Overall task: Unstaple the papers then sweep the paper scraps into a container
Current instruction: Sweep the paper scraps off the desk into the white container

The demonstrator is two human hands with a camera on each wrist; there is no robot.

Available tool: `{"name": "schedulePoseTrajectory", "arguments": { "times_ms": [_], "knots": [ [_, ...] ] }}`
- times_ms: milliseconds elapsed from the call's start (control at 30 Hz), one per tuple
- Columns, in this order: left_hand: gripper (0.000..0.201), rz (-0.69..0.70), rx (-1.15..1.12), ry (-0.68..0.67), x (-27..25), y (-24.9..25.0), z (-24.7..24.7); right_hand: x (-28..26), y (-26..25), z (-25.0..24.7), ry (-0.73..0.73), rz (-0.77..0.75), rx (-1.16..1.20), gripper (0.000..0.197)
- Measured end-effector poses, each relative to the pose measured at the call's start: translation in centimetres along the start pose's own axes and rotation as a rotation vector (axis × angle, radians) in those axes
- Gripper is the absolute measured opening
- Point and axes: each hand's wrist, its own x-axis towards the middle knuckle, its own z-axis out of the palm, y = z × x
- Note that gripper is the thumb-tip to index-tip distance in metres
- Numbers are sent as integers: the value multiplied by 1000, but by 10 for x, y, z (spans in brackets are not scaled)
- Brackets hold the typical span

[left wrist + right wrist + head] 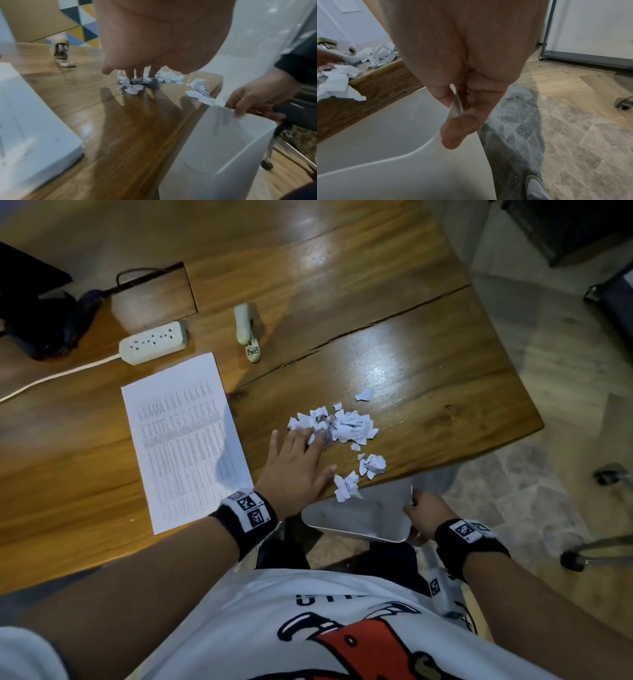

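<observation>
White torn paper scraps (337, 429) lie near the wooden table's (428, 364) right edge under my left hand's (297, 467) flat, spread fingers; my right hand (424, 517) pinches the white plastic container's (359, 517) rim below that edge, mouth up.

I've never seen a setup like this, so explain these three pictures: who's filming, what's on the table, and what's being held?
No machine here: a person wears one camera on the head and one on each wrist. The head view looks down on a wooden table with a printed sheet, a stapler, a power strip and torn paper scraps. The left hand lies flat, its fingers on the scraps. The right hand pinches the rim of a white container held below the table's edge.
</observation>
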Motion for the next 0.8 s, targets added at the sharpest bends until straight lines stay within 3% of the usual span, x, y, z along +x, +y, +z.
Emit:
{"name": "schedulePoseTrajectory", "arguments": {
  "times_ms": [367, 633, 800],
  "knots": [
    [56, 125, 56, -3, -14, 18, 2, -15, -10, 1, 13, 25, 4, 20],
    [15, 259, 99, 12, -3, 28, -1, -19, -10, 7, 44, -2, 22, 29],
    [13, 292, 83, -27, 0, 38, -2, -24, -11, 5, 54, -4, 2, 31]
  ]
}}
